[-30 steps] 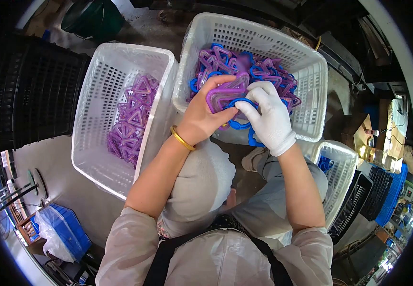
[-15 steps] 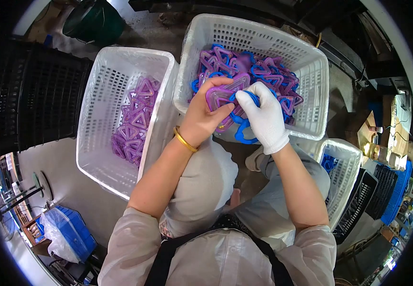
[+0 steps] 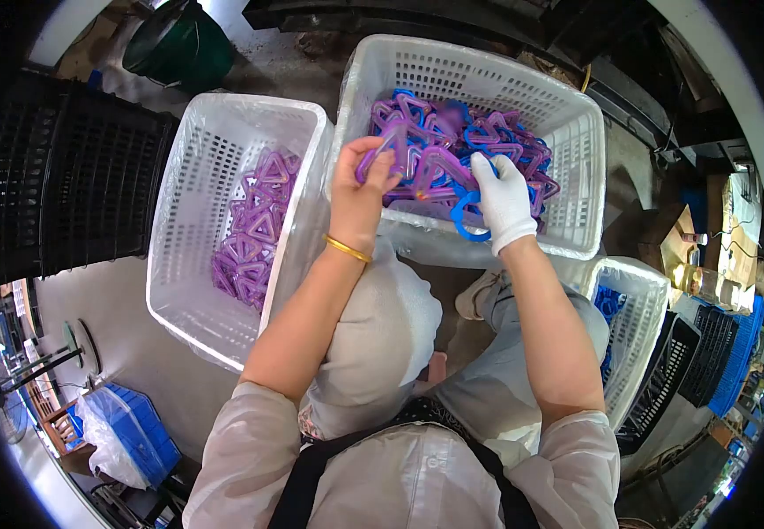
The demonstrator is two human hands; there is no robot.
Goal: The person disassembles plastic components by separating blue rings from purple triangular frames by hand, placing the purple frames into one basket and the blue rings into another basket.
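Note:
My bare left hand (image 3: 357,194), with a yellow bangle at the wrist, pinches a translucent purple triangle frame (image 3: 391,148). My white-gloved right hand (image 3: 504,198) is closed on a blue ring-shaped plastic piece (image 3: 465,217), which hangs below the fingers. Another purple triangle (image 3: 440,167) lies between the hands, next to the gloved fingertips; I cannot tell whether it is held. Both hands are over the near side of a white perforated crate (image 3: 567,194) lined with clear film. Inside it, purple triangles and blue pieces lie mixed in a pile (image 3: 496,132).
A second white crate (image 3: 190,189) on the left holds purple triangles (image 3: 259,220). On the right, a smaller white crate (image 3: 642,353) contains blue pieces (image 3: 608,302). Black crates (image 3: 104,167) stand at far left, and a dark green bucket (image 3: 179,48) behind.
My hands have moved apart: the left has shifted left with a purple triangle, while the right stays near its place with the blue piece. The view has shifted slightly.

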